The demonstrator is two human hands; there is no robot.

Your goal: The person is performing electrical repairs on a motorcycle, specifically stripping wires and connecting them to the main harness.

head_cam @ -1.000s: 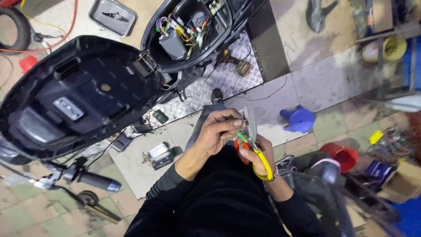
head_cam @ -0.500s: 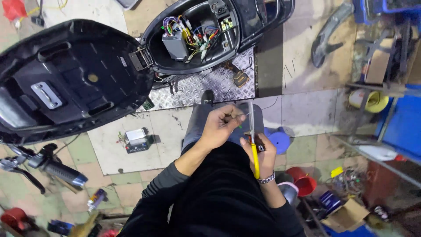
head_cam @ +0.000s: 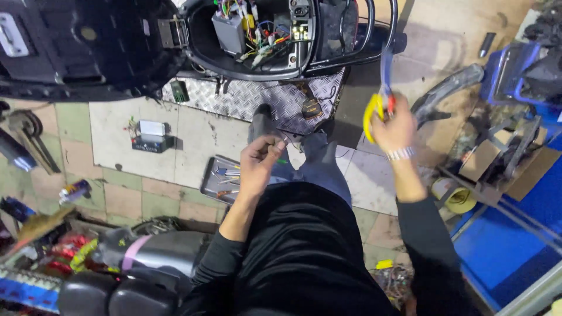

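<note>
Below the scooter's open wiring bay point(head_cam: 257, 35), my left hand point(head_cam: 259, 161) is pinching a thin wire point(head_cam: 283, 140), my right hand point(head_cam: 395, 126) is gripping yellow-handled pliers point(head_cam: 377, 102); bay wiring is lying exposed, unfinished.

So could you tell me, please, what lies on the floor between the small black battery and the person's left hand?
In the head view, a metal tray of small tools lies between the battery and the left hand.

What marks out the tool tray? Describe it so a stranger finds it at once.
Start at the open scooter up top and drop past the checker plate to the tiles. The tray lies beside the left hand: a flat grey metal rectangle holding small tools, unlike the dark battery farther left.
</note>
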